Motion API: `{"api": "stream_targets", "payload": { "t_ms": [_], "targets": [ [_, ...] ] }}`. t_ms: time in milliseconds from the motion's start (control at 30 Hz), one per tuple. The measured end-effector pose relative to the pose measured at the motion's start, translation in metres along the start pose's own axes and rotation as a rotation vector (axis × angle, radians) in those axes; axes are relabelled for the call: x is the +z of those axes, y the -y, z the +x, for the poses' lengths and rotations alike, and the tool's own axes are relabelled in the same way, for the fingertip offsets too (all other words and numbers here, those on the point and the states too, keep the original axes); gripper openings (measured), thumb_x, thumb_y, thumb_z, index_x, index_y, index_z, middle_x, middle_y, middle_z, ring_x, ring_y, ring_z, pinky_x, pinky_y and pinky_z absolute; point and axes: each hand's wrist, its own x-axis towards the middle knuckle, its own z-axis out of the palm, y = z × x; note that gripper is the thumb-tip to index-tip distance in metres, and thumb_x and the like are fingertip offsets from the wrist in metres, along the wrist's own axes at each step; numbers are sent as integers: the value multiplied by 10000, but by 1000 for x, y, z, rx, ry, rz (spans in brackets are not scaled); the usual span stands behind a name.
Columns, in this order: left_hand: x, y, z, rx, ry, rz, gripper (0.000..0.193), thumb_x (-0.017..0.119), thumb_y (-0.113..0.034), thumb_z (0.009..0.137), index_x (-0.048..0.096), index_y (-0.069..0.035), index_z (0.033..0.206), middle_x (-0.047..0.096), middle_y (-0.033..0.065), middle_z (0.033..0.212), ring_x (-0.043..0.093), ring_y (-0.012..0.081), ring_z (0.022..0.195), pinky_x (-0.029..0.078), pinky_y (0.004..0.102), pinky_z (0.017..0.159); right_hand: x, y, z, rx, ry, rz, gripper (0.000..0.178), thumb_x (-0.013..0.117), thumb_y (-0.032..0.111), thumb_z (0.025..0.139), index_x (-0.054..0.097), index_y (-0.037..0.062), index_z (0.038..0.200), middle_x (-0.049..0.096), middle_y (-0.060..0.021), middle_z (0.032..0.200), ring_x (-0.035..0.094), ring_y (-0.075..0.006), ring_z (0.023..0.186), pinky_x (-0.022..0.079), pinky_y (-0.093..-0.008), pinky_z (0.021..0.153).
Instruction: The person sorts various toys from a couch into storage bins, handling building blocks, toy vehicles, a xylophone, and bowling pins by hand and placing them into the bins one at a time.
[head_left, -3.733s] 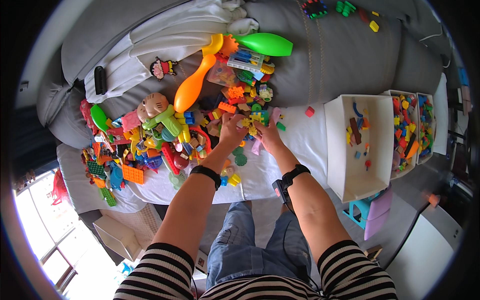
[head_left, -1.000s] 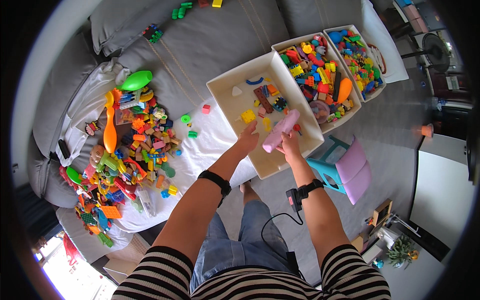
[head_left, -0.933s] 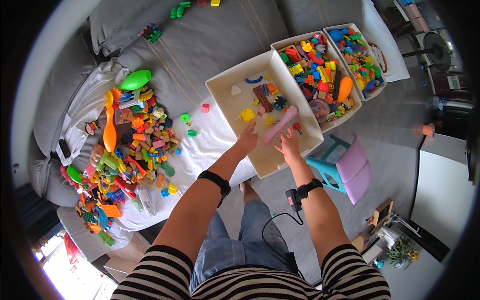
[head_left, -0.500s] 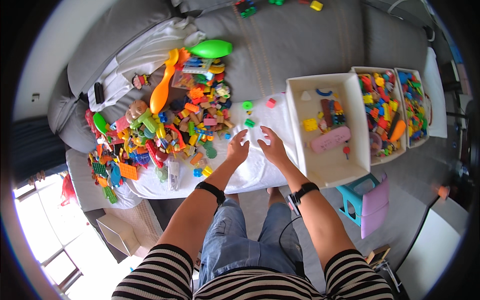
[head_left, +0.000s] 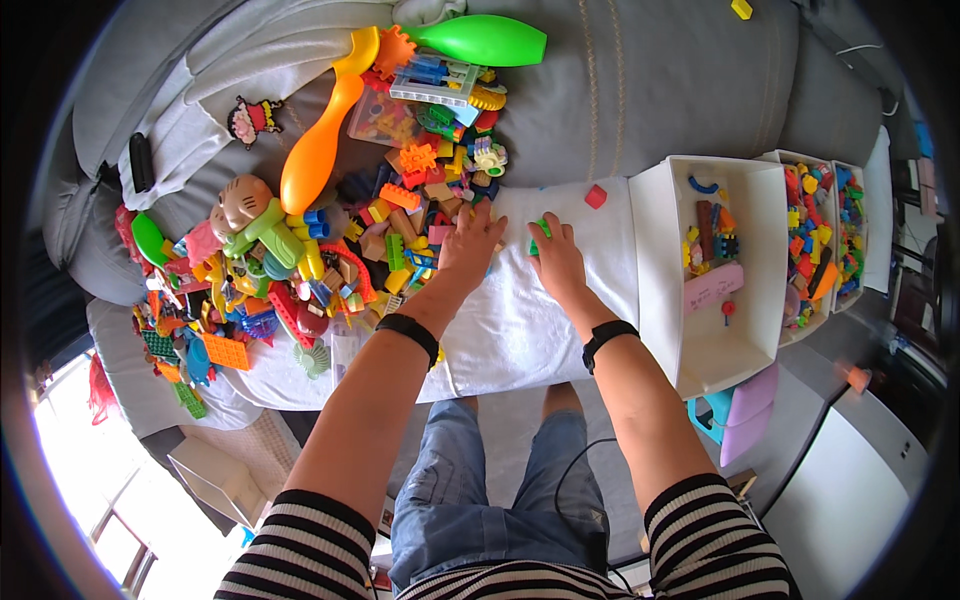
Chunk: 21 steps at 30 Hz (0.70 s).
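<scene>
My right hand (head_left: 560, 265) has its thumb and fingers around a small green toy block (head_left: 540, 237) on the white sheet (head_left: 510, 330). A red-pink block (head_left: 595, 196) lies just beyond it. My left hand (head_left: 472, 245) reaches to the right edge of a heap of mixed toys, its fingers apart over the loose blocks. Beside that hand are wooden blocks (head_left: 374, 247), a green brick (head_left: 394, 252) and an orange gear-edged piece (head_left: 400, 196). What lies under the left fingertips is hidden.
An orange toy pin (head_left: 322, 150), a green pin (head_left: 490, 40) and a doll (head_left: 262, 225) lie on the heap. At right stands a white bin (head_left: 655, 280) with few toys, then two fuller bins (head_left: 808, 240) (head_left: 850, 225). A purple-and-teal stool (head_left: 745, 410) is below.
The view has shifted closer to the toy heap. My left hand has moved onto the heap's edge. My right hand has come down and closed on the green block.
</scene>
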Motion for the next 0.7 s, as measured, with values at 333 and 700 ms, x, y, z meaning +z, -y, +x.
{"api": "stream_targets", "payload": {
  "t_ms": [333, 700],
  "targets": [
    [36, 12, 10, 66, 122, -17, 150, 610, -213, 867, 654, -157, 1000, 436, 82, 1228, 478, 303, 1149, 558, 330, 766, 16, -4, 6, 137, -134, 401, 322, 597, -47, 812, 611, 112, 1091, 543, -127, 1002, 583, -345, 893, 520, -398, 835],
    [-24, -12, 8, -356, 332, -1727, 248, 622, -196, 941, 571, -78, 1152, 575, -49, 946, 579, 55, 937, 520, 234, 785, -41, -7, -24, 552, 65, 1960, 523, 539, 28, 949, 397, 171, 1432, 541, -75, 1185, 598, -230, 1068, 532, -393, 921]
  ]
}}
